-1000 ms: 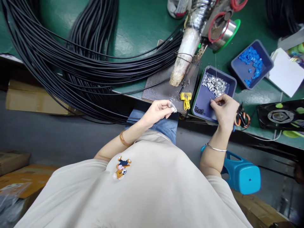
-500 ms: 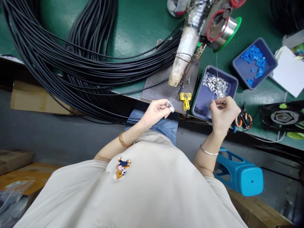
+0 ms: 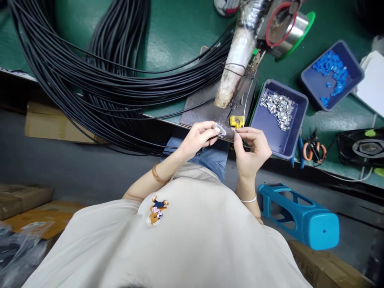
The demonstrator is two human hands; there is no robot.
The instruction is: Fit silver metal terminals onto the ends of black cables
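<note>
My left hand [image 3: 198, 140] is closed in a pinch on the end of a black cable, with a small silvery piece [image 3: 221, 130] at its fingertips. My right hand [image 3: 250, 150] is closed too, pinching a small metal clip beside the left fingertips, just in front of the dark work plate [image 3: 204, 110]. A yellow clamp [image 3: 237, 121] sits on the plate's near edge. To the right stands a purple tray [image 3: 270, 128] holding several silver metal clips [image 3: 279, 108].
A thick bundle of black cables [image 3: 105, 80] loops over the green bench [image 3: 180, 36]. A taped tool [image 3: 237, 64] and solder spool [image 3: 292, 30] lie behind the plate. A second tray of blue parts [image 3: 330, 76], orange-handled cutters [image 3: 313, 150] and a blue stool [image 3: 303, 218] are to the right.
My right hand left the tray of metal clips and moved left to meet my left hand at the plate's edge. The left hand has stayed in place.
</note>
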